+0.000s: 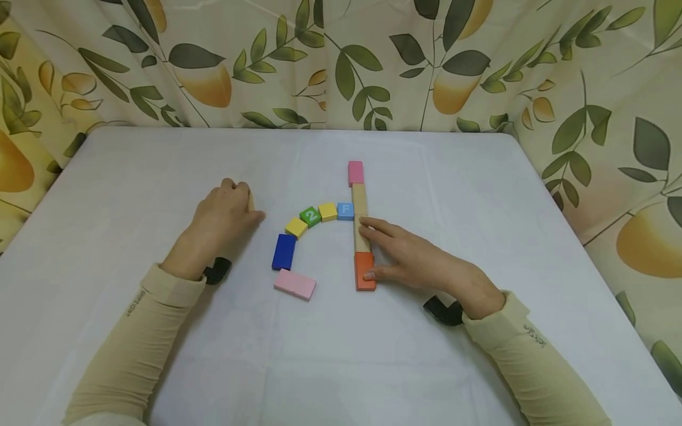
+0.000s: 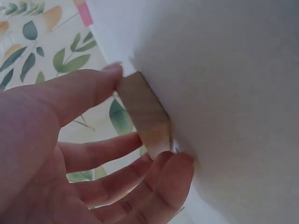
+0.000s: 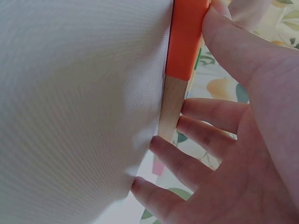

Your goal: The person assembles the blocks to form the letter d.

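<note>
My left hand (image 1: 221,210) pinches a plain wooden block (image 2: 142,105) between thumb and fingertips, at the table's left; in the head view the hand covers most of it. My right hand (image 1: 412,257) has its fingers extended, touching a long natural-wood strip (image 1: 359,198) and, with the thumb, the orange block (image 1: 365,263) at its near end. A pink block (image 1: 355,171) tops the far end. Leftward from the strip curves an arc: light blue "F" cube (image 1: 345,211), yellow cube (image 1: 327,212), green "2" cube (image 1: 310,216), another yellow cube (image 1: 296,228), dark blue block (image 1: 284,252).
Below the dark blue block, a light pink block (image 1: 295,284) lies at a slant, close to its lower end. Everything lies flat on a white-covered table (image 1: 330,367). A leaf-and-fruit patterned curtain (image 1: 298,65) hangs behind and at both sides.
</note>
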The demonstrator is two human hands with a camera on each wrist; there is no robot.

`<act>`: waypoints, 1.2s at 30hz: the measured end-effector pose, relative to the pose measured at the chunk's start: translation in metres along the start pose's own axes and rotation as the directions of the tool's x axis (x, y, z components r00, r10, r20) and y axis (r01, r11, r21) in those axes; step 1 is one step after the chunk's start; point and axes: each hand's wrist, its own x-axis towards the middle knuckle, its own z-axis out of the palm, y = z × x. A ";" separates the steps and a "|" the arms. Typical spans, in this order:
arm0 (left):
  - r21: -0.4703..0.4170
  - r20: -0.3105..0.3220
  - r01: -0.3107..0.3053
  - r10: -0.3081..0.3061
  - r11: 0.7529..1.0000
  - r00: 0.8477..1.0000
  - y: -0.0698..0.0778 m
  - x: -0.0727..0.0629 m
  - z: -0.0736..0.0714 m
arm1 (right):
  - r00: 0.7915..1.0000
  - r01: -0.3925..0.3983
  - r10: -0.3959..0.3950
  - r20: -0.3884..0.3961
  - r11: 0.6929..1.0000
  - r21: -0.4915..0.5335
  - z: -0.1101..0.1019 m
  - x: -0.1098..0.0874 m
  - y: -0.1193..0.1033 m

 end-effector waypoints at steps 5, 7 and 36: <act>-0.013 0.019 -0.034 0.034 0.999 0.999 0.003 0.000 -0.002 | 1.000 0.004 -0.004 -0.003 1.000 -0.009 -0.001 0.000 -0.001; -0.016 0.009 -0.050 0.050 0.999 0.999 0.003 -0.001 -0.003 | 1.000 0.004 -0.004 -0.004 1.000 -0.012 -0.001 0.000 -0.001; -0.054 -0.007 -0.317 0.318 0.947 0.948 0.028 -0.010 -0.010 | 1.000 -0.004 0.004 0.005 1.000 -0.007 0.000 0.000 0.000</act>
